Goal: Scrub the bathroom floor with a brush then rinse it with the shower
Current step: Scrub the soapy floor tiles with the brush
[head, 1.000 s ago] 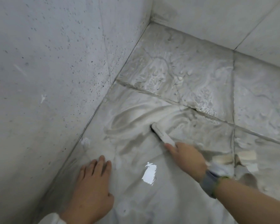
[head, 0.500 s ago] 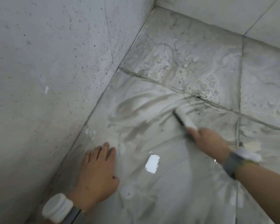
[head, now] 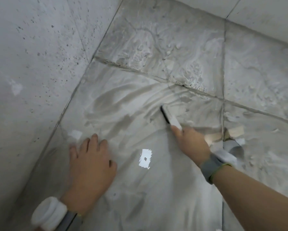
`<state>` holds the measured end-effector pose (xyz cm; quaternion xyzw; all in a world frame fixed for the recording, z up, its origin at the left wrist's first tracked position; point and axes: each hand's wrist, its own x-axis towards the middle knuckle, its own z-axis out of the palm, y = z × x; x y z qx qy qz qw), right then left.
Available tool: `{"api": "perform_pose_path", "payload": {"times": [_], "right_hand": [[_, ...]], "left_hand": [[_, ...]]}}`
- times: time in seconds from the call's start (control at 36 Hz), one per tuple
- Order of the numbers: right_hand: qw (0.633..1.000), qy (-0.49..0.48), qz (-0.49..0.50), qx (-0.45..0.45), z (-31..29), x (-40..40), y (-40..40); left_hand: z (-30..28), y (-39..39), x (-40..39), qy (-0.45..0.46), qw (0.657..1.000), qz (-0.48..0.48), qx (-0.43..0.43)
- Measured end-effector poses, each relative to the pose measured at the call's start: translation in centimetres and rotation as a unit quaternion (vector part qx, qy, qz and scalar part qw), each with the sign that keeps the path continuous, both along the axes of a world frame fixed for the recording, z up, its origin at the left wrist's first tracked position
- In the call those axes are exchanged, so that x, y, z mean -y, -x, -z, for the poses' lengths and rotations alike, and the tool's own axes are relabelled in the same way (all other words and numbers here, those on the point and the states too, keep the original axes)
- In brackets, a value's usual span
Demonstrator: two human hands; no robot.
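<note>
You are in the scrubbing half of the job. Your right hand (head: 192, 141) holds the brush (head: 170, 118) by its near end, the fingers wrapped around the handle with the forefinger laid along its top. The brush head sits on the wet floor (head: 156, 189), on the tile in front of you, just short of the dark grout line (head: 186, 85) that crosses ahead. Your left hand (head: 90, 165) lies flat on the same tile near the wall (head: 31, 64), fingers straight and close together, holding nothing; it looks like a prop for your weight.

Curved brush strokes show in the grey lather around the brush, so this tile appears largely worked. The tiles beyond the grout line carry foam in swirls, with dark specks along the joint that probably want more scrubbing. The wall beside you is spattered with dark flecks. No shower head or running water is in view, so the rinse seems wholly left to do.
</note>
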<state>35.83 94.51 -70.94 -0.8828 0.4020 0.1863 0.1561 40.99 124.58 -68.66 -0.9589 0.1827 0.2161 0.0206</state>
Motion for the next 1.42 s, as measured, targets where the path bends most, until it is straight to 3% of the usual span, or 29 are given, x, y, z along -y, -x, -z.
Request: {"api": "perform_pose_path", "payload": {"times": [0.06,0.17,0.33,0.44,0.56,0.67,0.75,1.0,1.11,1.33,1.42], "right_hand": [[0.999,-0.019,-0.03,-0.002,0.4,-1.1,1.0],[0.985,-0.063,0.158,0.024,-0.9,2.7,1.3],[0.999,-0.017,0.034,-0.002,-0.2,-0.5,2.7],[0.978,-0.038,0.204,-0.006,0.3,2.1,3.2],[0.99,-0.031,0.134,0.006,0.8,-0.3,4.3],[0.969,-0.032,0.244,0.012,0.2,0.2,7.2],[0.981,-0.031,0.189,0.002,-0.3,0.0,9.1],[0.97,-0.017,0.243,-0.013,-1.3,3.5,13.0],[0.984,0.017,0.179,-0.022,-1.7,3.7,15.0],[0.964,-0.011,0.266,-0.018,-1.6,0.8,19.3],[0.97,-0.007,0.242,-0.037,-1.6,-1.8,21.2]], "left_hand": [[0.4,0.4,1.8,0.022,0.999,0.034,0.0],[1.1,1.7,4.9,0.024,0.992,0.125,-0.016],[1.6,2.2,6.1,-0.003,0.991,0.133,-0.035],[1.6,2.0,6.0,-0.001,0.989,0.142,-0.031],[1.7,2.0,6.0,0.001,0.99,0.142,-0.028],[1.7,2.1,6.3,0.006,0.99,0.137,-0.024],[1.9,2.0,6.2,0.003,0.991,0.135,-0.019],[2.3,2.2,5.8,0.0,0.991,0.135,-0.004],[2.2,2.2,5.9,0.003,0.991,0.137,-0.001],[2.5,2.2,6.0,0.022,0.992,0.125,0.005],[2.4,2.1,5.9,0.021,0.992,0.126,0.002]]}}
